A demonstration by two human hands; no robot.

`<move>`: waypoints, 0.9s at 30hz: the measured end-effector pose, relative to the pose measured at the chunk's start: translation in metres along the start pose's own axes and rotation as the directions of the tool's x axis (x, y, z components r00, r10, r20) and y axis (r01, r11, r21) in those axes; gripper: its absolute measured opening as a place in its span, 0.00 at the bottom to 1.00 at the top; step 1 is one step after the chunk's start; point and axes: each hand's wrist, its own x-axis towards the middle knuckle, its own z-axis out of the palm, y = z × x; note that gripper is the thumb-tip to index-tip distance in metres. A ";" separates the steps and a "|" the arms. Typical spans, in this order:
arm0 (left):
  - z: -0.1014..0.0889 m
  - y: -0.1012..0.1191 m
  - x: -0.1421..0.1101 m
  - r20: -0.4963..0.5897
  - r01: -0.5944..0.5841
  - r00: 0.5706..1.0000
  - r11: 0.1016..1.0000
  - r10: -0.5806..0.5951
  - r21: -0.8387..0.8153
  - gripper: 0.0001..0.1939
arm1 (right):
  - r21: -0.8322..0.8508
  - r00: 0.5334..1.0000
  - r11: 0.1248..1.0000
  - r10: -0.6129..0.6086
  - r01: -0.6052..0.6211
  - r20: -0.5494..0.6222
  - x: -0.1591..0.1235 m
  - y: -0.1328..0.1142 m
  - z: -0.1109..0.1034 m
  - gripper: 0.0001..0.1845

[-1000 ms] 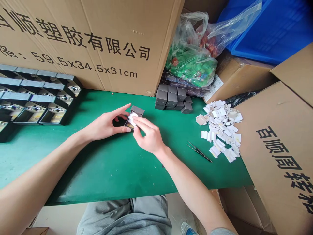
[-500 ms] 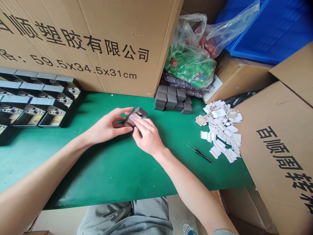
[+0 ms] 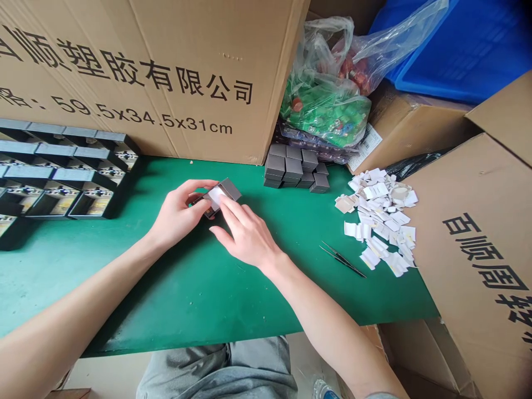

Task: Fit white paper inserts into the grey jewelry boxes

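My left hand [image 3: 178, 209] grips a small dark grey plastic housing [image 3: 231, 189] just above the green table, holding it tilted. Inside the housing's open face lies a white piece [image 3: 215, 195], which looks like one of the folded white pieces [image 3: 384, 216] heaped on the right. The fingertips of my right hand [image 3: 248, 231] rest on that white piece and the housing's edge, with the thumb spread away below. Tweezers [image 3: 343, 259] lie on the table to the right of my right forearm.
Stacked grey blocks [image 3: 286, 167] stand behind my hands. Rows of dark open housings [image 3: 89, 177] fill the left side. A large cardboard box [image 3: 199, 50] walls the back, another box [image 3: 469, 194] the right. Plastic bags of green and red parts [image 3: 328, 105] sit before a blue crate [image 3: 465, 55].
The housing has shifted slightly left and turned in my left hand. The white piece now sits flatter in it. My right thumb has moved away from the fingers, which are now stretched out.
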 end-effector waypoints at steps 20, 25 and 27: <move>0.000 -0.006 0.006 -0.063 0.029 0.997 0.958 -0.049 -0.284 0.24 | 0.244 0.980 0.955 0.190 -0.171 -0.053 -0.006 0.007 0.000 0.15; 0.000 -0.006 0.005 -0.047 0.028 0.998 0.961 -0.043 -0.274 0.24 | 0.292 0.965 0.932 0.247 -0.212 -0.089 -0.005 0.010 0.001 0.15; -0.001 -0.006 0.005 -0.042 0.022 0.999 0.967 -0.034 -0.254 0.24 | 0.305 0.959 0.925 0.266 -0.226 -0.096 -0.005 0.012 0.002 0.14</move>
